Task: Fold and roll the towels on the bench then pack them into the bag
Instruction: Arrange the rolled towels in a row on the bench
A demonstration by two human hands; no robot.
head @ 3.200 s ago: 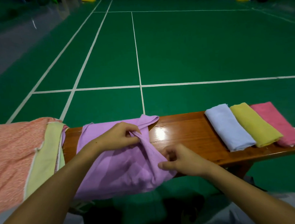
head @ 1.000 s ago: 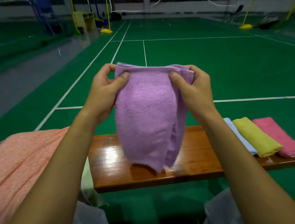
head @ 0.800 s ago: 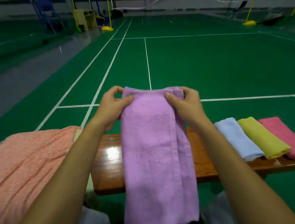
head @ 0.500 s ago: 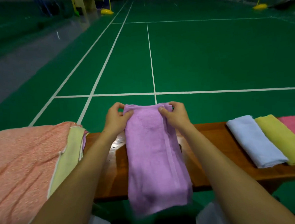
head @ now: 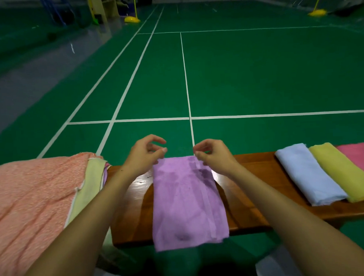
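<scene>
The purple towel (head: 188,202) lies folded into a long strip across the wooden bench (head: 248,199), its far end at the bench's far edge and its near end hanging a little over the near edge. My left hand (head: 143,156) hovers just above the towel's far left corner, fingers loosely curled with the thumb and forefinger a little apart, holding nothing. My right hand (head: 214,155) hovers over the far right corner in the same way, fingers loosely bent and empty; whether its fingertips brush the cloth I cannot tell.

To the right on the bench three rolled towels lie side by side, touching: a light blue towel (head: 307,174) nearest the purple one, then a yellow towel (head: 343,172), then a pink towel (head: 359,157) at the picture's edge. To the left a stack of flat towels covers the bench end, with an orange towel (head: 31,198) on top and a pale green towel (head: 87,188) showing under its right edge. Beyond the bench spreads a green court floor (head: 257,72) with white lines.
</scene>
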